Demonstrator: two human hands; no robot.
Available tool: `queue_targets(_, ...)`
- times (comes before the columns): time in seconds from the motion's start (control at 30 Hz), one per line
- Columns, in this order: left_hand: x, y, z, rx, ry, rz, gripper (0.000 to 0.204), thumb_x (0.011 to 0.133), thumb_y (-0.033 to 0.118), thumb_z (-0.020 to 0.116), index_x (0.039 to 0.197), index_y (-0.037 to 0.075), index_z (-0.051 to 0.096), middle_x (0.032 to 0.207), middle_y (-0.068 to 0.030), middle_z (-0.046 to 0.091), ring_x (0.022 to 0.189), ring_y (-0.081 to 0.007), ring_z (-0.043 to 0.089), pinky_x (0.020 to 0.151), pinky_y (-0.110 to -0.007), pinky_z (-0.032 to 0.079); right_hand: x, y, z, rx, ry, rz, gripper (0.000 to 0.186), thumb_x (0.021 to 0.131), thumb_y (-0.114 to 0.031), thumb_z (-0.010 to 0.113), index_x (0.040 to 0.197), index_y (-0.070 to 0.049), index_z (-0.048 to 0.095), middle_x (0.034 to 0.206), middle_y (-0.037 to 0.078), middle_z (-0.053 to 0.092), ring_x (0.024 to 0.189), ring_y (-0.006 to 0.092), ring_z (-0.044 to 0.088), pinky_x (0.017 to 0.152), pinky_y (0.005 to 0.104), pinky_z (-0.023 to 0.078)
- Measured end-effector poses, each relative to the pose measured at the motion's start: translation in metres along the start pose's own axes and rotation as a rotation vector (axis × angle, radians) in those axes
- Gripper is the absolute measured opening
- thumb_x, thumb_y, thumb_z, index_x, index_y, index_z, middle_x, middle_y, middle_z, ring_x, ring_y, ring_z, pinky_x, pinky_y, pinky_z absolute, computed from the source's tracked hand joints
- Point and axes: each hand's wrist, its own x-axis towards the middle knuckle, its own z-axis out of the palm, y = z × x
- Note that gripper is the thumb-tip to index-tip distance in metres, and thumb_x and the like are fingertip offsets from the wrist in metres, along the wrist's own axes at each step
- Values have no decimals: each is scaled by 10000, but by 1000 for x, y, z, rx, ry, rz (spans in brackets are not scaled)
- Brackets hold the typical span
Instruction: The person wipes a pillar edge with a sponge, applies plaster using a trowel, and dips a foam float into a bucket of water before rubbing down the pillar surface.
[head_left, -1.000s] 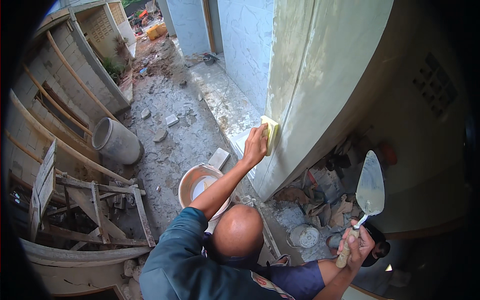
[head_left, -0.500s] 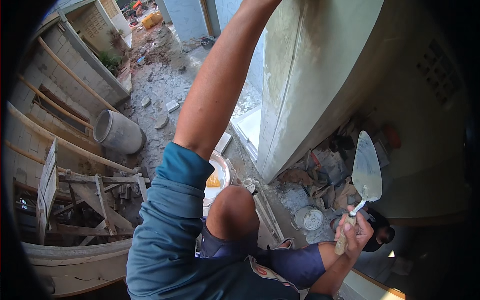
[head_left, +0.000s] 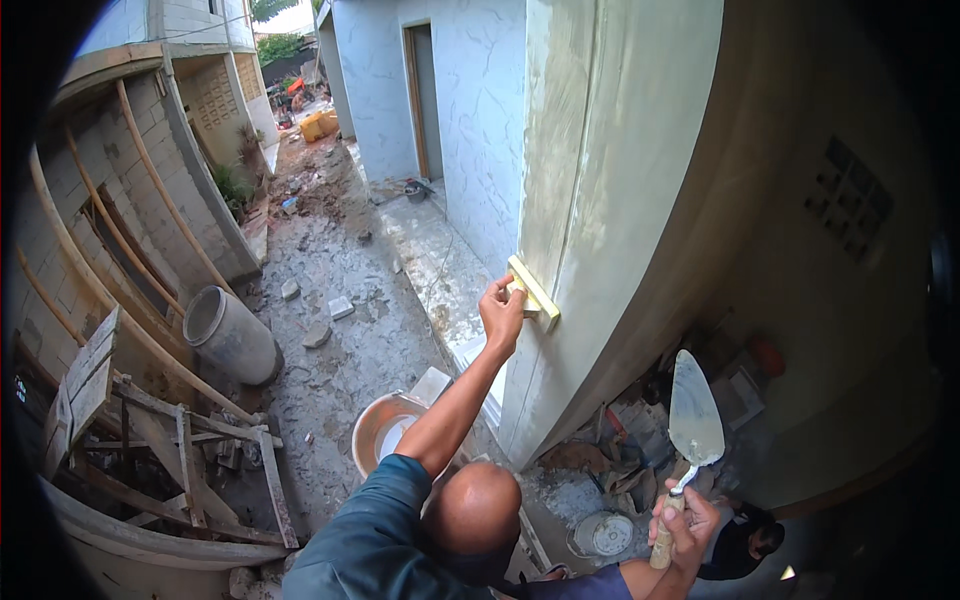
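My left hand (head_left: 500, 318) grips a pale yellow plastering float (head_left: 537, 290) by its back. Its long narrow face lies against the edge of a grey plastered column (head_left: 625, 180), at about the middle of the picture. At the lower right, my right hand (head_left: 686, 532) is closed round the wooden handle of a pointed trowel (head_left: 696, 418). The blade points up, with grey smears on it, and stays apart from the column. Below my left forearm stands a round bucket (head_left: 362, 432), partly hidden by the arm; something whitish shows inside.
Left of me are a grey drum (head_left: 235, 335), slanting wooden poles (head_left: 160, 190) and a rough timber trestle (head_left: 190, 460). Rubble blocks (head_left: 341, 307) lie on the muddy ground. Beyond the column, a person (head_left: 742, 545) in dark clothing is low down near a pale bucket (head_left: 605, 535) and debris.
My left hand has come down from above the picture's top edge to mid-column, bringing the float into view. The view has tilted up. My right hand still holds the trowel.
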Motion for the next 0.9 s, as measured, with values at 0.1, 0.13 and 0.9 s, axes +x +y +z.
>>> queue_targets(0.1,46,159,33,60,-14,384,386,838,143,664,1179,-38,650,814,-86,670,701,-125,602,643,-296,503,6,5,10,31,73,38,493,804,-164,703,1165,139,558,720,150,599,460,151,546,409,268,462)
queue_targets(0.13,64,218,44,-36,-65,474,395,833,144,669,1180,-41,649,807,-85,667,698,-128,600,643,-293,502,-1,-2,15,83,4,106,281,928,-138,632,1152,25,581,782,12,556,540,66,453,468,216,378)
queue_targets(0.9,54,156,27,299,69,446,307,771,191,671,1002,-11,676,883,-243,696,829,-358,700,731,-417,530,27,-41,29,73,129,-39,353,932,-171,600,1183,77,586,753,25,559,519,73,432,456,218,344)
